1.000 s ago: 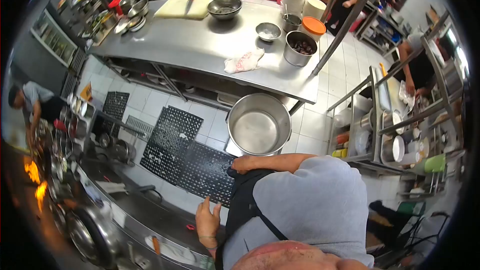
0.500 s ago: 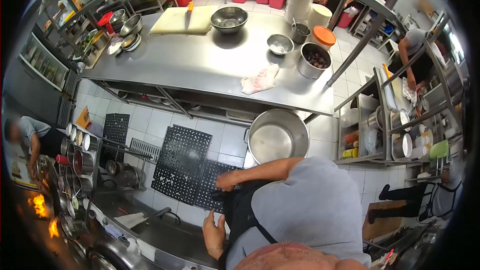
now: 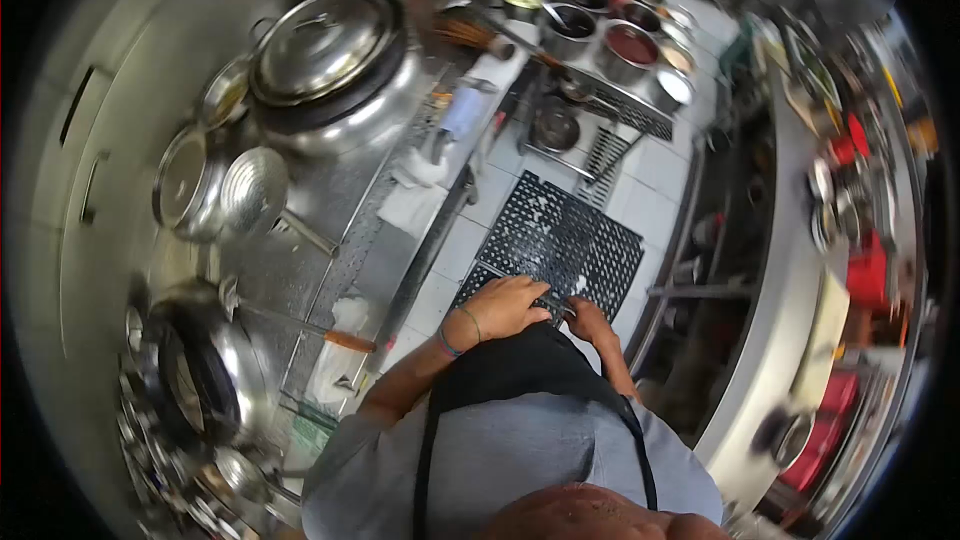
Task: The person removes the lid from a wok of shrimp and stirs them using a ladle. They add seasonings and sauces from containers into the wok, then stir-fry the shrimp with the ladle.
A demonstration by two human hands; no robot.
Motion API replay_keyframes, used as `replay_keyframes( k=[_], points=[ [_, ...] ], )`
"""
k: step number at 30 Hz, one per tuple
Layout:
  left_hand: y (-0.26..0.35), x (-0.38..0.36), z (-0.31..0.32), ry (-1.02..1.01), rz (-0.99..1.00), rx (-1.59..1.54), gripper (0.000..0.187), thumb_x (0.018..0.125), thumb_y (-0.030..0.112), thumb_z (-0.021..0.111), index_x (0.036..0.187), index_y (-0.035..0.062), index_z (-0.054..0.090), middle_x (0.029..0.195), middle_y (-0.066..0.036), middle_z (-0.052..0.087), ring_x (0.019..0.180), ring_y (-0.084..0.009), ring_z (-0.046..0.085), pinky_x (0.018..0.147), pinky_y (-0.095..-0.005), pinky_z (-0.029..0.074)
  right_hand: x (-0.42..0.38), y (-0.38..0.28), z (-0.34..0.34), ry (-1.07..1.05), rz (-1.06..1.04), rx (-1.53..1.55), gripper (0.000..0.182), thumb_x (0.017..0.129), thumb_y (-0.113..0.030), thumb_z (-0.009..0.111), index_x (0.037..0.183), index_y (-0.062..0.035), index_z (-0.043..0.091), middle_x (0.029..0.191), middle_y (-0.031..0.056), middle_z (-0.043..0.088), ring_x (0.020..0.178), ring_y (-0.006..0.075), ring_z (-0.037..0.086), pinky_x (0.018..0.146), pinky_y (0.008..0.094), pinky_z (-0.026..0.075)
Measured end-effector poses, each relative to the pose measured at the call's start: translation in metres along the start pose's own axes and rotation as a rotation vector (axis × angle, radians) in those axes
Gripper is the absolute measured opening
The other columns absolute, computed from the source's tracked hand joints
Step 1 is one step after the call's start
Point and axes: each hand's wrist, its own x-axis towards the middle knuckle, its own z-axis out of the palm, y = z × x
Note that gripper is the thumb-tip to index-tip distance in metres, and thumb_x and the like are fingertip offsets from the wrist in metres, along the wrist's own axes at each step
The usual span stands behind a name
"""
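Head view: left hand [image 3: 503, 308] and right hand [image 3: 592, 321] close together at the front edge of the black apron [image 3: 530, 365].
Left fingers loosely bent; whether either hand pinches the apron, cannot tell. Orange-handled utensil [image 3: 346, 340] lies grip toward the edge of the counter [image 3: 275, 280], presumably for quick reach. Filled pots [image 3: 628, 48] beyond stand clustered, likely for access. No legible brands or writing.

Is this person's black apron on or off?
On: the apron covers the person's front, and its black straps run over the grey shirt.
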Motion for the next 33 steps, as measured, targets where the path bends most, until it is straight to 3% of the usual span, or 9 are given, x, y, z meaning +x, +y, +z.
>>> replay_keyframes(
  k=[5,9,11,14,16,20,25,29,33],
  points=[
    [-0.028,0.02,-0.058,0.08,-0.132,-0.007,0.05,0.096,0.035,0.066,0.132,0.0011,0.059,0.116,-0.021,0.065,0.112,-0.04,0.062,0.097,-0.0474,0.05,0.105,-0.013,-0.052,0.026,-0.157,-0.069,0.037,0.093,-0.019,0.068,0.127,-0.0034,0.065,0.12,0.0254,0.068,0.115,0.0407,0.065,0.098,0.0449,0.052],
    [-0.048,0.038,-0.121,0.216,-0.074,-0.269,0.031,0.096,0.028,0.066,0.11,0.0017,0.072,0.102,-0.021,0.07,0.099,-0.0391,0.067,0.09,-0.0456,0.053,0.182,-0.035,-0.108,0.019,-0.369,0.014,0.032,0.092,-0.012,0.068,0.123,-0.0029,0.067,0.11,0.0231,0.072,0.1,0.0405,0.07,0.089,0.0402,0.056],
    [-0.077,0.045,-0.168,0.556,-0.225,-0.227,0.024,0.095,0.028,0.065,0.098,0.0063,0.075,0.091,-0.018,0.072,0.084,-0.0395,0.069,0.077,-0.0478,0.055,0.195,-0.082,-0.158,0.048,-0.396,0.124,0.031,0.092,-0.011,0.069,0.12,0.001,0.068,0.115,0.0248,0.07,0.105,0.0404,0.069,0.092,0.0415,0.056],
    [-0.124,0.077,-0.289,1.013,-0.4,0.208,0.026,0.098,0.023,0.058,0.088,0.0037,0.071,0.09,-0.02,0.071,0.082,-0.0406,0.069,0.073,-0.0505,0.055,0.246,-0.114,-0.21,0.009,-0.472,0.265,0.029,0.094,-0.01,0.069,0.12,0.0015,0.068,0.111,0.0228,0.071,0.098,0.0335,0.072,0.083,0.0383,0.058],
    [-0.19,0.099,-0.361,1.008,-0.663,0.482,0.025,0.099,0.018,0.056,0.086,0.0029,0.071,0.093,-0.024,0.071,0.084,-0.0417,0.07,0.077,-0.0534,0.055,0.287,-0.129,-0.246,-0.026,-0.597,0.242,0.028,0.096,-0.009,0.068,0.122,0.0023,0.066,0.11,0.0204,0.072,0.095,0.0303,0.073,0.077,0.036,0.058],
    [-0.333,0.122,-0.45,1.054,-0.766,1.054,0.016,0.091,0.012,0.06,0.099,0.0083,0.073,0.115,-0.018,0.071,0.109,-0.0335,0.068,0.088,-0.0475,0.056,0.358,-0.164,-0.318,-0.132,-0.821,0.186,0.029,0.091,-0.005,0.069,0.119,0.0013,0.068,0.106,0.0207,0.071,0.092,0.0314,0.071,0.077,0.0371,0.056],
    [-0.399,0.136,-0.495,0.581,-1.177,1.057,0.019,0.084,0.02,0.068,0.099,0.0139,0.078,0.108,-0.007,0.076,0.104,-0.0249,0.071,0.084,-0.0396,0.055,0.421,-0.165,-0.374,-0.237,-0.831,0.163,0.028,0.094,-0.006,0.066,0.121,0.0023,0.066,0.113,0.022,0.07,0.1,0.0338,0.07,0.087,0.04,0.055],
    [-0.416,0.136,-0.482,0.805,-1.174,1.087,0.022,0.093,0.016,0.055,0.103,0.0163,0.074,0.112,-0.003,0.075,0.11,-0.0235,0.068,0.089,-0.0425,0.05,0.457,-0.154,-0.387,-0.403,-0.736,0.2,0.029,0.096,-0.003,0.064,0.125,0.0029,0.065,0.118,0.0202,0.07,0.109,0.0271,0.068,0.092,0.0356,0.053],
    [-0.411,0.134,-0.484,0.752,-1.23,1.014,0.022,0.096,0.018,0.054,0.113,0.0181,0.068,0.119,0.0,0.069,0.118,-0.0191,0.061,0.099,-0.041,0.046,0.478,-0.163,-0.392,-0.507,-0.73,0.178,0.03,0.095,-0.001,0.065,0.125,0.0034,0.065,0.119,0.0188,0.07,0.109,0.0257,0.068,0.094,0.0353,0.053]
  ],
)
